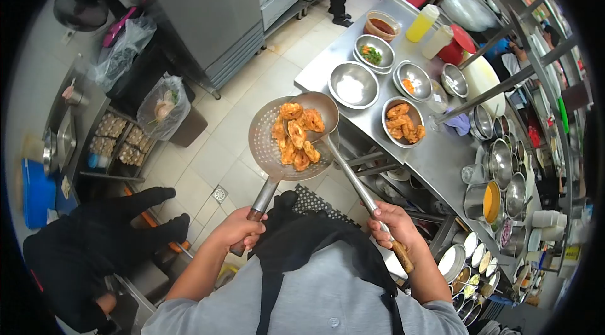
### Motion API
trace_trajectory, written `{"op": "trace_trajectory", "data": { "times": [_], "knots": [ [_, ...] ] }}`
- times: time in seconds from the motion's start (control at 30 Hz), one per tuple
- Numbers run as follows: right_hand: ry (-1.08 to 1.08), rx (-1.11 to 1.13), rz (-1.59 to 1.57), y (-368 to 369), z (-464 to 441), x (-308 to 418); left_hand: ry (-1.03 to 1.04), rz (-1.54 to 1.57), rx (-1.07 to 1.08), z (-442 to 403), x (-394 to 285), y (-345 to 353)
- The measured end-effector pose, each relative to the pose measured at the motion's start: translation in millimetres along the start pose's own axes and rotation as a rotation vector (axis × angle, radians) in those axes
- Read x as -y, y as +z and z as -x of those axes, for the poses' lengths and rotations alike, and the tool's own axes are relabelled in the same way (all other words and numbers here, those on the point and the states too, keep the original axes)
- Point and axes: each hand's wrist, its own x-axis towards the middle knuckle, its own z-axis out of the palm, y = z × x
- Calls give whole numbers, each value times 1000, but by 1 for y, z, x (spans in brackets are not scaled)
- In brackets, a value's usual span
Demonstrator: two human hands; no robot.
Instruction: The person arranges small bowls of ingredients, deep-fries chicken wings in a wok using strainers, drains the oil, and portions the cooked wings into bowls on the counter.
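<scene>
My left hand [242, 228] is wrapped round the dark handle of a wide perforated skimmer [261, 139]. Golden-brown fried pieces, perhaps chicken [299, 139], lie heaped in it. My right hand [394, 225] grips the long handle of a ladle [324, 108], whose bowl sits against the skimmer's upper right side, touching or overlapping the fried pieces. Both tools are held out over the floor, left of the steel table [428, 165]. A steel bowl of similar fried pieces [403, 124] stands on that table, right of the ladle.
Also on the table are a bare steel bowl [353, 85], a bowl with chopped greens [372, 54], a tub of dark red sauce [382, 25] and a yellow squeeze bottle [422, 23]. A person in black [94, 253] is at lower left. A lined bin [189, 127] stands left.
</scene>
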Motion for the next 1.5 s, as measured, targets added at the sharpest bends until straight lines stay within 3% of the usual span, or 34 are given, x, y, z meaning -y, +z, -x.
{"op": "trace_trajectory", "data": {
  "times": [0.47, 0.53, 0.73, 0.83, 0.93, 1.07, 1.1, 1.27, 1.5],
  "knots": [
    [-311, -54, -50, -8, 6, 46, 28, -51, -17, 6, -30, 2],
    [-400, -281, 166, -5, -10, 45, 36, -30, -34, 7, -26, -2],
    [-411, -540, 488, -21, -50, 26, 27, 20, -1, 10, -18, -11],
    [-637, -783, 1125, -31, -58, 17, 38, 46, -28, 12, -13, -13],
    [-703, -885, 1186, -16, -51, 19, 45, 47, -35, 11, -10, -14],
    [-662, -887, 1105, -13, -43, 26, 54, 42, -37, 8, -6, -18],
    [-731, -820, 1028, -16, -43, 25, 47, 47, -38, 8, -6, -18],
    [-592, -518, 605, 2, -5, 15, 41, 37, -66, 5, -4, -18],
    [-341, -283, 602, 27, 6, 3, 47, 94, -57, 2, -6, -19]
  ]
}}
